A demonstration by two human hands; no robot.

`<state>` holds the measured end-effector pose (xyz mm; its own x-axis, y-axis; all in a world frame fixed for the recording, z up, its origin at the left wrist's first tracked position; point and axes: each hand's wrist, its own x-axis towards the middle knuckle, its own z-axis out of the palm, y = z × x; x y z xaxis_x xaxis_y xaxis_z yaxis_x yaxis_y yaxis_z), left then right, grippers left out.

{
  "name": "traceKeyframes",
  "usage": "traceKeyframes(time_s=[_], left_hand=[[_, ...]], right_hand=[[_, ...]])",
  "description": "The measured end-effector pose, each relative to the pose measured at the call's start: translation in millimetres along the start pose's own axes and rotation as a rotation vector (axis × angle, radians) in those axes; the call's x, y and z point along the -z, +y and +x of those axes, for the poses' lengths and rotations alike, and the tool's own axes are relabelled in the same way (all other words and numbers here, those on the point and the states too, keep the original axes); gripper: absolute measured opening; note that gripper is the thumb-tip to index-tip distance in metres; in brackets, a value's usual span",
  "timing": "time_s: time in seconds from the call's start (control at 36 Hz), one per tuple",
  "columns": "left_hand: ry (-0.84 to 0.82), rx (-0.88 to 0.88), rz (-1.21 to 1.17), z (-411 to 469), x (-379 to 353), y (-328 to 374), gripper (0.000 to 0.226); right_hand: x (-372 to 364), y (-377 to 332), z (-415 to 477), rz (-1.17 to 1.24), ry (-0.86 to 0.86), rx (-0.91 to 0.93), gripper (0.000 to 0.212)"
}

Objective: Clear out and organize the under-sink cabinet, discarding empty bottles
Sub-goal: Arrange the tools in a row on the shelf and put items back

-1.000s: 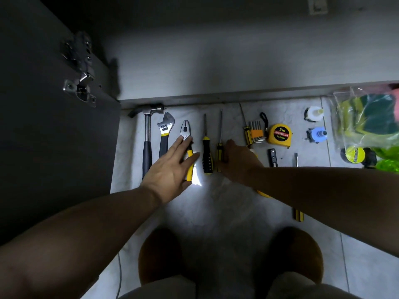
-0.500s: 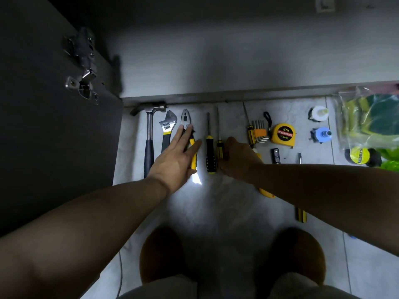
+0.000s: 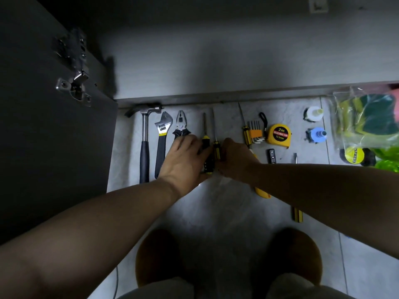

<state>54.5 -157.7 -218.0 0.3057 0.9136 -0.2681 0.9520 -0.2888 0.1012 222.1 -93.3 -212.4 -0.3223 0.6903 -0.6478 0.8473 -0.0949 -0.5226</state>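
Though light is dim, the bag (image 3: 343, 145) holds green sponges (image 3: 377, 117).

shiny metal hinge (image 3: 73, 83), matt cabinet door (image 3: 43, 158), glossy plastic bag (image 3: 364, 126).

A home kitchen floor: pale floor tiles (image 3: 226, 212) run up to a cabinet base (image 3: 216, 97), beside an open cabinet door (image 3: 43, 147) with a hinge (image 3: 74, 87), and a bag of scouring sponges (image 3: 367, 119).

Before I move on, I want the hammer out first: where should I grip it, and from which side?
Grip the hammer by its black handle, from its left: it lies flat, head toward the cabinet, the wrench close along its right.
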Motion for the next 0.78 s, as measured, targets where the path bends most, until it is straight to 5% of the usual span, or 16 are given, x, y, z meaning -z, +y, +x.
traceKeyframes(time_s=[0.44,0.67,0.78], left_hand=[[0.024,0.019,0.018,-9,4,-13,0.068],[0.039,0.034,-0.002,-12,4,-16,0.072],[0.047,0.032,0.011,-12,0,-16,0.077]], right_hand=[[2,-4,0,0.060,-0.062,-0.030,0.033],[46,55,-31,-0.142,0.109,0.075,0.013],[67,101,-58,-0.269,0.134,-0.022,0.029]])
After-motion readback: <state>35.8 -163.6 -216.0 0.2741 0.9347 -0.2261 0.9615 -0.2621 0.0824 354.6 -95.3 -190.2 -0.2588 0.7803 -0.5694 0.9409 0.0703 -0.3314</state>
